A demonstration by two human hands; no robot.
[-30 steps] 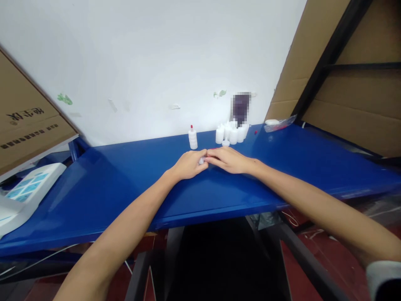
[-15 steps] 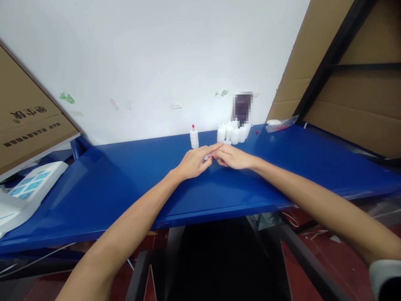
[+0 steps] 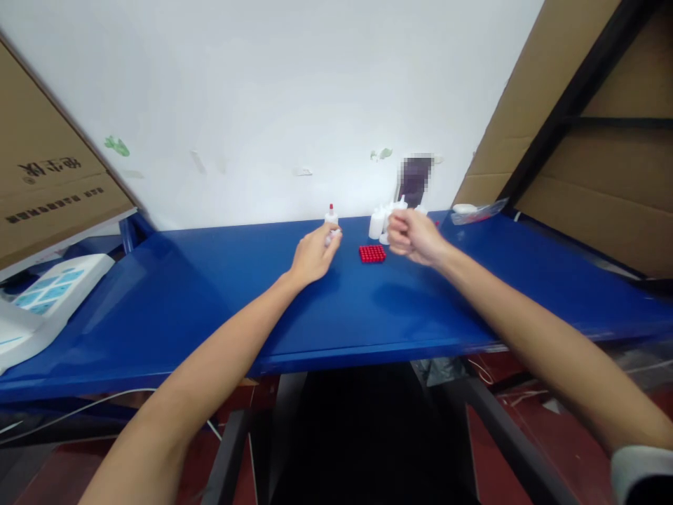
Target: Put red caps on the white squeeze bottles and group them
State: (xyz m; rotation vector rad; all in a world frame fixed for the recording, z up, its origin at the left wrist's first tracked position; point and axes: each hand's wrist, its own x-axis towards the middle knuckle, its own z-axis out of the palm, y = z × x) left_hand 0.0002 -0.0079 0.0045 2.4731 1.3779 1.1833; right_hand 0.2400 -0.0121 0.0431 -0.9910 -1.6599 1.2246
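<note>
My left hand (image 3: pixel 314 251) is closed, with white plastic showing between thumb and fingers. It looks like a small squeeze bottle (image 3: pixel 331 239), mostly hidden by the hand. Just behind stands a white bottle with a red tip (image 3: pixel 331 208), its lower part covered by my fingers. My right hand (image 3: pixel 413 235) is raised over the table with its fingers curled into a fist; what they hold, if anything, is hidden. A block of small red caps (image 3: pixel 372 254) in rows lies between my hands. Behind my right hand stand several white bottles (image 3: pixel 376 224), partly covered.
The blue table (image 3: pixel 221 280) meets a white wall. A clear plastic bag (image 3: pixel 478 212) lies at the back right, and a white device with blue panels (image 3: pixel 52 301) stands at the left. Cardboard boxes (image 3: pixel 47 175) flank the table.
My hands, together before, are now apart. The left has shifted slightly left and up, the right has moved right and up. The block of red caps has come into view.
</note>
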